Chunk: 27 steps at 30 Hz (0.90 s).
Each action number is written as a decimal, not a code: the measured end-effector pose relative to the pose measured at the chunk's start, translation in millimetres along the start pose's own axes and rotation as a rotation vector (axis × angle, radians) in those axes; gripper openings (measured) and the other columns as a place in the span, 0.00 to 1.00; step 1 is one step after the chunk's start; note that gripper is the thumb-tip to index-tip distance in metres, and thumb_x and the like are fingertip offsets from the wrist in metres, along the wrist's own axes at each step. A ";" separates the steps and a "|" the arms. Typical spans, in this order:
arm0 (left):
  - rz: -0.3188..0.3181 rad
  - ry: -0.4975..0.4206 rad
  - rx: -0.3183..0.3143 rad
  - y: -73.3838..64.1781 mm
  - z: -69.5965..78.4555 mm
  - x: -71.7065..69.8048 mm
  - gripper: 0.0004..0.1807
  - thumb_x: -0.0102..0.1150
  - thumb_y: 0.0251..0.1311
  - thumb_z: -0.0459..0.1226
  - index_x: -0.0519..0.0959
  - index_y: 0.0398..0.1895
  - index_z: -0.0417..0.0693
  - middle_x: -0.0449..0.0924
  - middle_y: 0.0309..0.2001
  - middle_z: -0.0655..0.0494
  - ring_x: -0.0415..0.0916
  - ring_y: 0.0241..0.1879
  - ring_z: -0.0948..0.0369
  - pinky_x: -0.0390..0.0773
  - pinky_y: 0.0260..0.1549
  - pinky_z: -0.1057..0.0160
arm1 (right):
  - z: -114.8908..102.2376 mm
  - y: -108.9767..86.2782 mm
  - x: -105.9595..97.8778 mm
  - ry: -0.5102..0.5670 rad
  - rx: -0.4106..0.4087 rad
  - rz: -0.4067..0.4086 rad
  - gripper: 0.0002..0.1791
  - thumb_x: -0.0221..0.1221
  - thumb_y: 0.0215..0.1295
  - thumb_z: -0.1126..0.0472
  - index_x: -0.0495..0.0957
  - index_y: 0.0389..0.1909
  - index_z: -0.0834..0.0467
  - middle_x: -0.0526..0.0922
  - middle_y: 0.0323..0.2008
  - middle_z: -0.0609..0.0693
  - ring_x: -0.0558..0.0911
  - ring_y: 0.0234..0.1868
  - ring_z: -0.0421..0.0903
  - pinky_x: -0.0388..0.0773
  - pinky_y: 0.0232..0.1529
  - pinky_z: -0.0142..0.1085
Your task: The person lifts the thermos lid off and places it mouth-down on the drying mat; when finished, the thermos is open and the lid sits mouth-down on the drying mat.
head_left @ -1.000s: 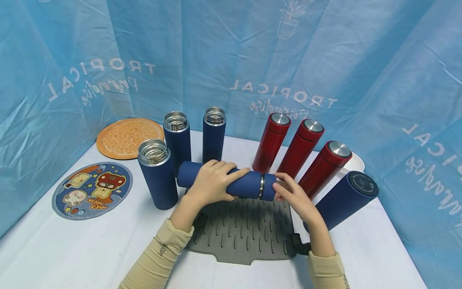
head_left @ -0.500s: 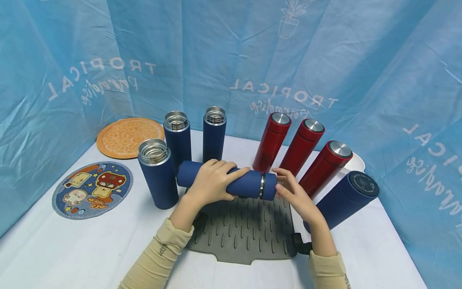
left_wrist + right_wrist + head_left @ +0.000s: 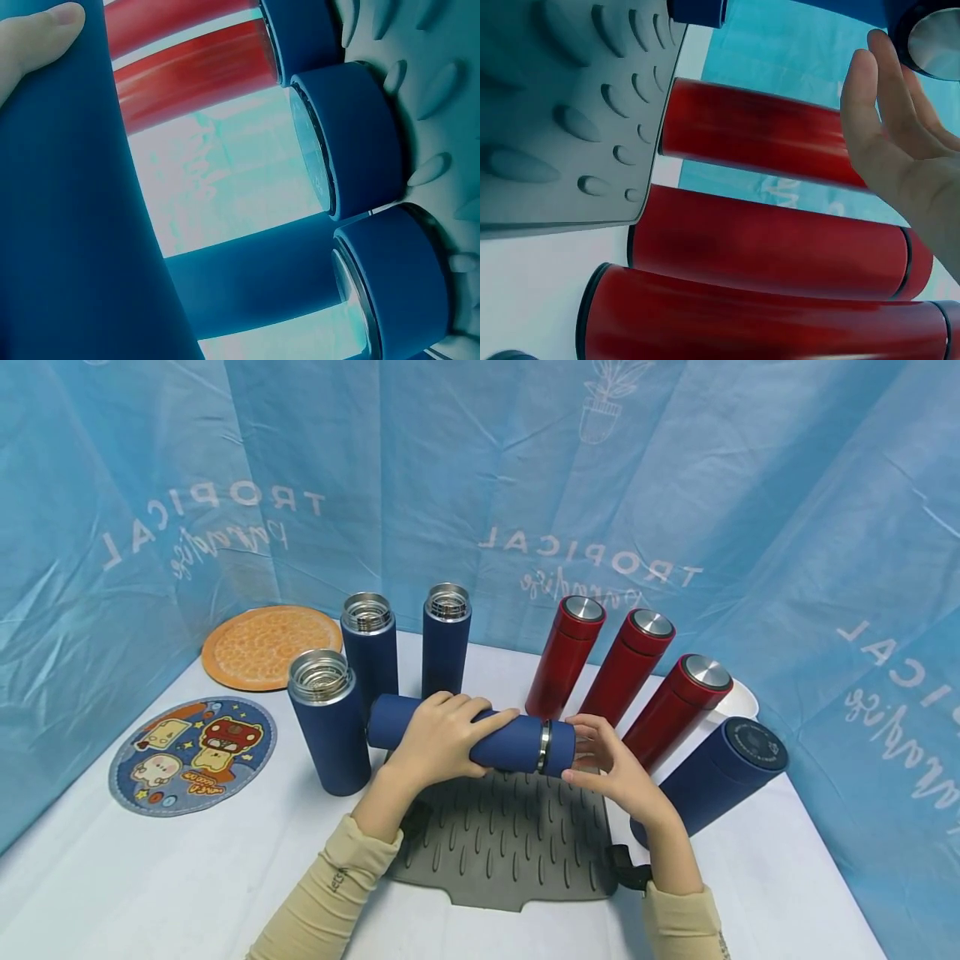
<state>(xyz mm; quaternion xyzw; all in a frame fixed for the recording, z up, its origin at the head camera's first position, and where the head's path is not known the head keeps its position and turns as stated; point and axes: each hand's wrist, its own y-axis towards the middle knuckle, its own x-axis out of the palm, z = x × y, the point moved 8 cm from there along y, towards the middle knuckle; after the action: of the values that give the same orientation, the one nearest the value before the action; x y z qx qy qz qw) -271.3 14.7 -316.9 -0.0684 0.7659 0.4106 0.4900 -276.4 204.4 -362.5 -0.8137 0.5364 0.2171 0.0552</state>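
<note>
My left hand (image 3: 438,739) grips a navy blue thermos (image 3: 502,737) from above, holding it sideways over a grey ridged mat (image 3: 517,835). At the thermos's right end, a silver ring shows between body and cap (image 3: 561,748). My right hand (image 3: 618,768) has its thumb at the cap's near lower edge and its fingers round the far side. In the right wrist view, those fingertips meet the edge beside the metal disc of the cap. The left wrist view shows 3 loose blue caps (image 3: 356,139) on the mat, hidden in the head view behind the held thermos.
Several uncapped blue thermoses (image 3: 330,735) stand to the left and behind. To the right are 3 capped red thermoses (image 3: 618,668), a capped blue one (image 3: 697,785) and a white round dish (image 3: 738,700). An orange round mat (image 3: 270,647) and a cartoon mat (image 3: 191,756) lie left.
My right hand loosened at the cap, then came round it again with the thumb lower. My left hand and the thermos have stayed in place.
</note>
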 end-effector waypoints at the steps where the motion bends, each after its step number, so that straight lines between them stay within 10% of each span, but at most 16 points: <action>1: -0.001 0.002 -0.001 0.0 0.0 0.0 0.46 0.73 0.28 0.61 0.71 0.59 0.64 0.80 0.43 0.54 0.78 0.39 0.56 0.75 0.43 0.58 | 0.1 0.1 -0.1 -0.007 0.000 -0.001 0.36 0.62 0.54 0.59 0.57 0.63 0.50 0.68 0.58 0.59 0.72 0.53 0.58 0.71 0.50 0.52; 17: 0.007 -0.021 -0.005 1.1 -0.2 -1.1 0.46 0.73 0.29 0.60 0.71 0.60 0.62 0.80 0.43 0.54 0.78 0.40 0.56 0.75 0.44 0.57 | 4.2 1.6 -2.8 0.007 0.106 0.097 0.25 0.50 0.64 0.54 0.62 0.62 0.56 0.71 0.51 0.63 0.74 0.45 0.55 0.75 0.43 0.48; 27: 0.216 -0.129 -0.048 -0.2 -9.5 -21.1 0.44 0.73 0.29 0.58 0.73 0.58 0.59 0.79 0.43 0.54 0.78 0.40 0.56 0.76 0.42 0.56 | 5.8 -4.8 -26.7 -0.055 0.152 0.212 0.26 0.54 0.64 0.53 0.61 0.62 0.52 0.71 0.49 0.59 0.77 0.42 0.48 0.76 0.42 0.40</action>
<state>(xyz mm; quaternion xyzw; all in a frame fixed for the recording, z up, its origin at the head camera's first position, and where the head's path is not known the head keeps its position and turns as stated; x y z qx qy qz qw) -267.0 1.6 -298.3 0.0293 0.7259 0.4825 0.4893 -282.7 231.0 -357.4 -0.7396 0.6326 0.2027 0.1081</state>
